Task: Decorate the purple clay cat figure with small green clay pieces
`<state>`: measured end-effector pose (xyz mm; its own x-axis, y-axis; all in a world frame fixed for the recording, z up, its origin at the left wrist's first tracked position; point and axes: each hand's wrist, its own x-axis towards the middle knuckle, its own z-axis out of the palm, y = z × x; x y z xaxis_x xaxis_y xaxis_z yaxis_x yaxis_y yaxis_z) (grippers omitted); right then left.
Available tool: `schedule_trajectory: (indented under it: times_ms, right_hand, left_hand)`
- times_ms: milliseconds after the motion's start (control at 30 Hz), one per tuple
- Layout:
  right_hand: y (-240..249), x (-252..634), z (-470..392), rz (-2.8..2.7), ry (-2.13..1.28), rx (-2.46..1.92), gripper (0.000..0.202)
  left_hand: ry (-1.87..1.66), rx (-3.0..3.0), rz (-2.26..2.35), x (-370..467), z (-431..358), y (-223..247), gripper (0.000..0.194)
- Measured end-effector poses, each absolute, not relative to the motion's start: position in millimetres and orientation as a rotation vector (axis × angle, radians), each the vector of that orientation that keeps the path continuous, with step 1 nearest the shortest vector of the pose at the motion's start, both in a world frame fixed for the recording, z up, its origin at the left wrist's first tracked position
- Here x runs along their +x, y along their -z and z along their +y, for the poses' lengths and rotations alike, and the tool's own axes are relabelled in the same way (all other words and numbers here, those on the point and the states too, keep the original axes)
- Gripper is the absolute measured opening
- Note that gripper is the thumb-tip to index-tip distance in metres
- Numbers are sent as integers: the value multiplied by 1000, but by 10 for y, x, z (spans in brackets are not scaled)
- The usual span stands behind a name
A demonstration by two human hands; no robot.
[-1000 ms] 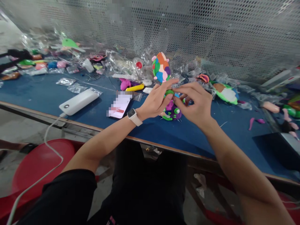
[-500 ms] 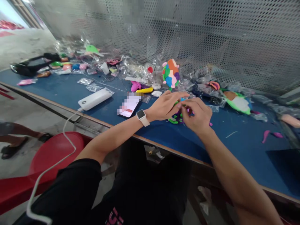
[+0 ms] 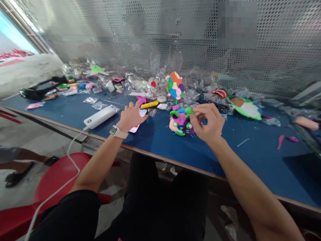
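A many-coloured modelling-clay cat head (image 3: 179, 123) sits on the blue table, with green ears, pale and purple patches and thin whiskers. My right hand (image 3: 210, 123) pinches its right green ear between thumb and fingertips. The rest of the head is uncovered. To the left, my left hand (image 3: 130, 117) is open with spread fingers, over a lit phone (image 3: 134, 129). The hand hides much of the phone, and I cannot tell whether it touches the screen. Just beyond the hand lies a yellow cutter-like tool (image 3: 149, 104).
Behind stands a patchwork clay turtle-like piece (image 3: 175, 85), before a perforated metal panel (image 3: 190, 36). A white power bank (image 3: 100, 117) with a cable lies left. A green-edged clay piece (image 3: 247, 108) rests right. Plastic wrappers line the back. A red stool (image 3: 62, 174) stands below left.
My left hand has moved away from the cat head, leftward to above the phone, and its fingers have spread. My right hand stays at the head, which is now more exposed.
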<state>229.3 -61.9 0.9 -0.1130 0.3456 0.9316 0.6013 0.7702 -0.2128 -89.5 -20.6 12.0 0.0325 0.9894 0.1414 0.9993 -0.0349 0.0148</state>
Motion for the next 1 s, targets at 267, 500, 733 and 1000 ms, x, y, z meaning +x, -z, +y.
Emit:
schedule_trajectory:
  times_ms: [267, 500, 733, 1000]
  right_hand:
    - [14, 2281, -625, -1738, 224, -739, 10]
    - [35, 2276, -604, -1754, 221, -742, 12]
    - [37, 2245, -619, -1777, 161, -791, 13]
    - [59, 2220, -611, -1654, -9, -832, 4]
  left_hand:
    - [107, -2216, -2181, -853, -217, -118, 99]
    - [37, -2277, -2066, -899, -211, -77, 97]
    - [59, -2281, -2047, -856, -239, -115, 88]
    - [1005, -2767, -562, 61, -303, -429, 40]
